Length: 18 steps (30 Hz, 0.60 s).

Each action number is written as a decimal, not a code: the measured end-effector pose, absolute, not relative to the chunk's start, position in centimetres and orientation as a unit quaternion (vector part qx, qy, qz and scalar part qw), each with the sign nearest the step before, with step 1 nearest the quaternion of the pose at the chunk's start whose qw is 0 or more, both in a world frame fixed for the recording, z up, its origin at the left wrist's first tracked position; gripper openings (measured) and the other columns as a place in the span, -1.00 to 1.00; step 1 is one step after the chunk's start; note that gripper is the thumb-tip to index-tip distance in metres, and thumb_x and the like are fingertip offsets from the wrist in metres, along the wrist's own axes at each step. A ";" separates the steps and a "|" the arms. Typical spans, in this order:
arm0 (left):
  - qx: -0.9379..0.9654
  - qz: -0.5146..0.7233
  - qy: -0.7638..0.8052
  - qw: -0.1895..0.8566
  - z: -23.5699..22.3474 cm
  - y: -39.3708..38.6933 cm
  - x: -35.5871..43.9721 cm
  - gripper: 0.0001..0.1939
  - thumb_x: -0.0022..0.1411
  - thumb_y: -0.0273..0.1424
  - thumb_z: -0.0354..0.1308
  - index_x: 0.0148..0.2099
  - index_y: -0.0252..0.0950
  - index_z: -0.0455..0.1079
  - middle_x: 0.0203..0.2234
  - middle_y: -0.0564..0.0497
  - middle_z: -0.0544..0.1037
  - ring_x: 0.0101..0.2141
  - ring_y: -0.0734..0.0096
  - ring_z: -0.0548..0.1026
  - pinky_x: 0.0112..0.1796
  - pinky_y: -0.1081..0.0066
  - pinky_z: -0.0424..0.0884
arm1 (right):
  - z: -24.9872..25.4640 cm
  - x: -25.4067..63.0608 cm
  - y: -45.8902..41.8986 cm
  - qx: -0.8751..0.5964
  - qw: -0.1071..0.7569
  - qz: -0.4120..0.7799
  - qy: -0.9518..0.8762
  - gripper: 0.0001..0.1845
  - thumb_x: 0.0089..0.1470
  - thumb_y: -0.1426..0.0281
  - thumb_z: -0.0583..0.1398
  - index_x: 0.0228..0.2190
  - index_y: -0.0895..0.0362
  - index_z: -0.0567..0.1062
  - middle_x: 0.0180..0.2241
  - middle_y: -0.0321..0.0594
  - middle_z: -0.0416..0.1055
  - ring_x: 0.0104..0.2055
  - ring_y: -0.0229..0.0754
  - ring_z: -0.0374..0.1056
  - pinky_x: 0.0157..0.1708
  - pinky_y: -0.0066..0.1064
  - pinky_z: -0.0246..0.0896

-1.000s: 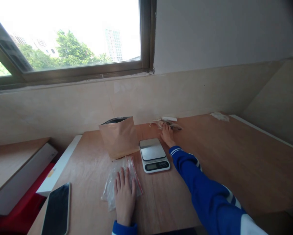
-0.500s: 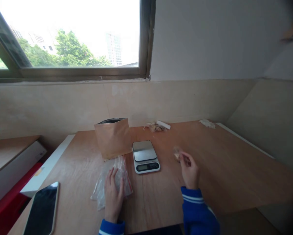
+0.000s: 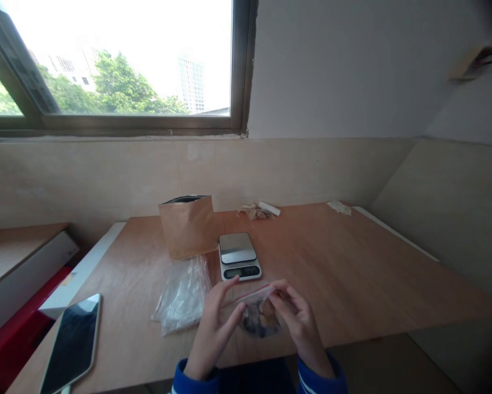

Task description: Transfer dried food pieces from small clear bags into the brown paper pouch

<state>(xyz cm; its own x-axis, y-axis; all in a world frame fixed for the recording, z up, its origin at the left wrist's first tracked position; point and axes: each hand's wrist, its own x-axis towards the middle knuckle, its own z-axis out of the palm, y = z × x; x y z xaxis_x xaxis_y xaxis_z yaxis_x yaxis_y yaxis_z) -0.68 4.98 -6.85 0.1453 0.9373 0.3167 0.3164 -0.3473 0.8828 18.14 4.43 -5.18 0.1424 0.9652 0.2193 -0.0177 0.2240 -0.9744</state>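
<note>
In front of the scale, a small clear zip bag (image 3: 252, 298) with a red-striped top edge hangs above the table's near side. A few light brown pieces show through it, though their kind is unclear. My right hand (image 3: 301, 323) pinches the bag's upper right corner. At its left end is my left hand (image 3: 215, 323), thumb and forefinger apart on either side of the bag's edge. A white kitchen scale (image 3: 239, 254) with a steel plate stands just beyond. Flat clear zip bags (image 3: 184, 295) lie to the left of my left hand.
A brown kraft pouch (image 3: 188, 227) stands upright with its top open behind the clear bags. A phone (image 3: 73, 342) lies at the table's left edge. Near the wall are a small bag of brown bits (image 3: 256, 212), a white tube (image 3: 269, 208) and a crumpled white piece (image 3: 339, 208).
My left hand has lifted off the flat clear bags and moved right. My right hand has come left and nearer with the small zip bag, so both hands now meet in front of the scale.
</note>
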 end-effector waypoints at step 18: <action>0.463 0.599 0.493 0.429 -6.3 5.1 1.8 -0.63 0.29 -0.02 -0.02 -0.32 -0.24 0.24 -0.45 0.08 0.35 -0.37 0.41 0.39 -0.25 0.42 0.36 | -5.6 10.9 4.6 -0.447 0.556 0.291 -0.638 -0.83 0.22 0.26 0.13 -0.21 0.03 0.48 -0.25 -0.16 0.45 -0.21 -0.12 0.39 -0.19 -0.31 0.37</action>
<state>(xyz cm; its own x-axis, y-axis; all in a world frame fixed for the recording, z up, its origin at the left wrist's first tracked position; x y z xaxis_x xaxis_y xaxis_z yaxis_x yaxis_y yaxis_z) 1.78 5.09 -6.26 -0.2032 0.9704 0.1305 -0.0573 -0.1448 0.9878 10.88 4.59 -5.55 0.0174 0.8938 0.4481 0.2470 0.4304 -0.8682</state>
